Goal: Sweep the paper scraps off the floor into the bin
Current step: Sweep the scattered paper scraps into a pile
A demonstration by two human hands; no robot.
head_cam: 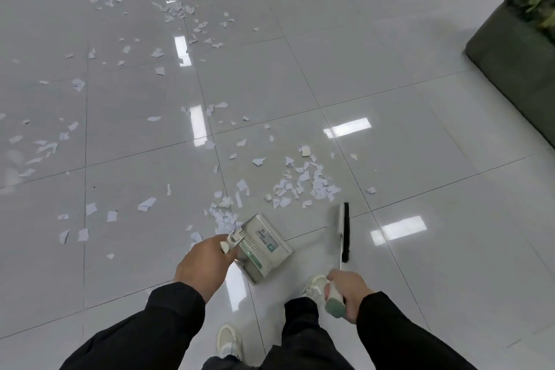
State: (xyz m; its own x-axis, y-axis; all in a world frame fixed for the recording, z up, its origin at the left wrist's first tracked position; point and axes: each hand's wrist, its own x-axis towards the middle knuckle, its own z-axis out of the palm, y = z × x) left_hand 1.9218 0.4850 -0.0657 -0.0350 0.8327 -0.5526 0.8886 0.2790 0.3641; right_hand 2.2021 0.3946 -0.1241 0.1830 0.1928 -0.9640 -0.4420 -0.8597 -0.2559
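Right hand [348, 291] gripped the broom [344, 231] handle, its bristle head running fore-and-aft just short of the nearest heap of paper scraps [309, 183], which lay ahead and slightly left of it. Left hand [201, 267] held the dustpan [264, 246] by its stem, tilted, pan apparently empty, beside a smaller heap. Glossy grey tile floor [420, 144]; scraps trailed far ahead-left, dark green planter [516, 63] at right, no bin in view.

left hand [201, 264] grips dustpan [262, 246] handle | right hand [350, 291] grips broom [344, 233] handle, brush head just beside the dustpan | paper scraps [306, 183] scattered over glossy tiled floor [420, 189] | dark green sofa [516, 51] far right
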